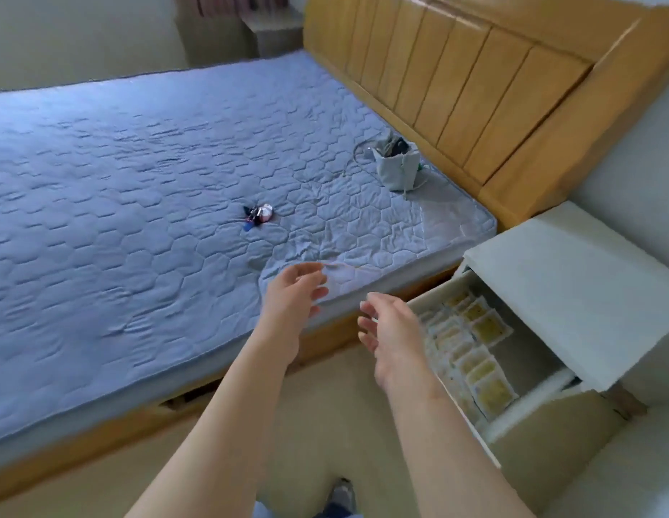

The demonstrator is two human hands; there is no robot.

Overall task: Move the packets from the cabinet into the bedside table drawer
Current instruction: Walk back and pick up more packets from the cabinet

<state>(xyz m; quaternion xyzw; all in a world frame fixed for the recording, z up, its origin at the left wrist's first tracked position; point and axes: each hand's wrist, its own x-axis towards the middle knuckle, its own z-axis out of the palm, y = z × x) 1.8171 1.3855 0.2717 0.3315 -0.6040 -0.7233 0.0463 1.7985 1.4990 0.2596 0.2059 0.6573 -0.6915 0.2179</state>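
1. Beside the bed, the white bedside table (572,293) has its white pull-out drawer (530,400) standing open.
2. Flat clear packets with yellowish filling (474,349) lie in overlapping rows inside the drawer.
3. The left hand (291,293) hovers over the edge of the blue quilted mattress (138,218), fingers loosely spread, grasping nothing.
4. The right hand (392,330) hangs just beside the drawer's front, fingers relaxed, also empty.
5. A small bunch of keys (258,214) and a grey fabric pouch (396,166) lie on the mattress, the pouch near the tan wooden headboard (456,80).
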